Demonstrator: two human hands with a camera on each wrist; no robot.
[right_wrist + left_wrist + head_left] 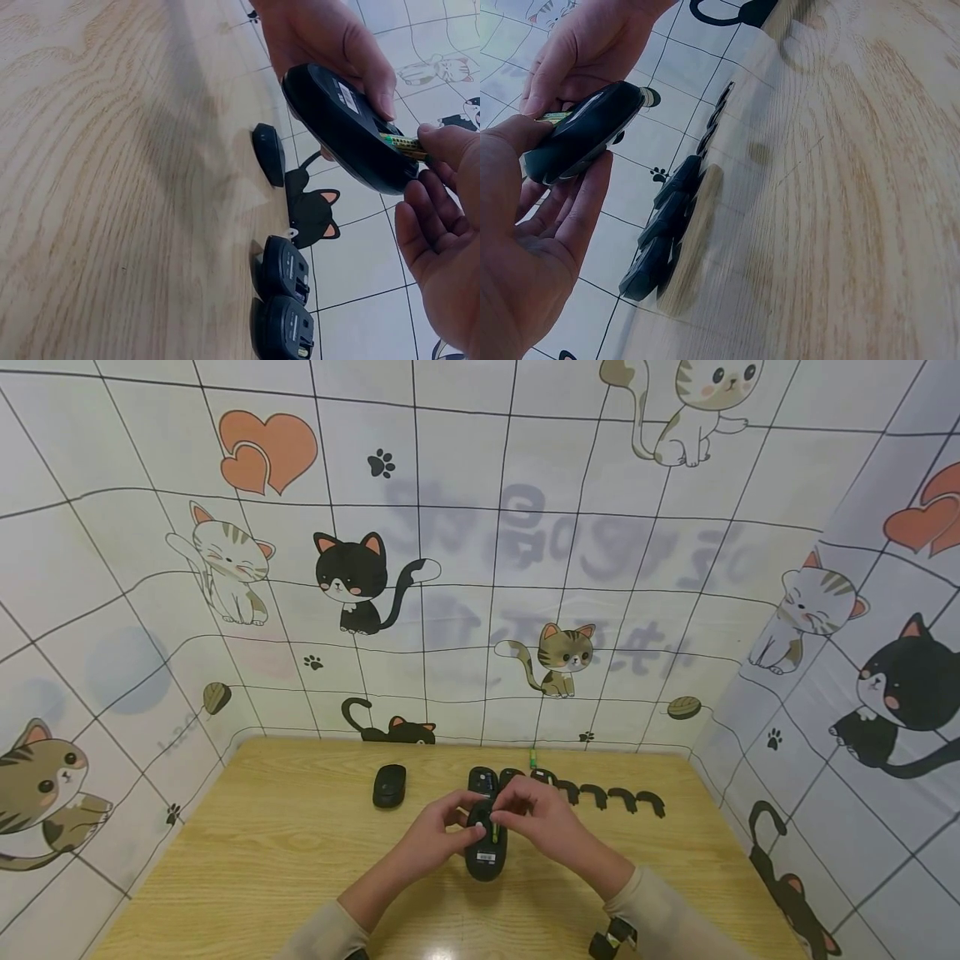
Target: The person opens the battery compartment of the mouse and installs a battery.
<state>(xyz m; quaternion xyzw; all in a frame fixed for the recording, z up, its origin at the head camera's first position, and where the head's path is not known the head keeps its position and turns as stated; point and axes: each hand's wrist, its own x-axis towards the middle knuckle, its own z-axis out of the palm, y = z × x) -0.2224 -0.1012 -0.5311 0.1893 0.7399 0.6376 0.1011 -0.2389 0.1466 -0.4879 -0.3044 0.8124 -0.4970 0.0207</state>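
One upturned mouse (pixel 486 862) is gripped by the left hand (pixel 441 828) in the head view, above the table (pixel 840 225) in the left-wrist view. The right-wrist view shows the right hand (pixel 450 240) pinching a battery (pixel 403 145), likely mid-fitting and next needing aligned pressure.

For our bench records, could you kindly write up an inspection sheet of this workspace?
Surface: light wood-grain tabletop.
Job's things: black mouse, underside showing, with a green-and-yellow battery at that side.
Clutter: another black mouse standing apart at the left; more mice and curved black pieces lined up further back.
Hands: left hand holds the mouse; right hand pinches the battery.
Cables: nothing seen.
Surroundings: white grid-lined backdrop printed with cats and hearts.
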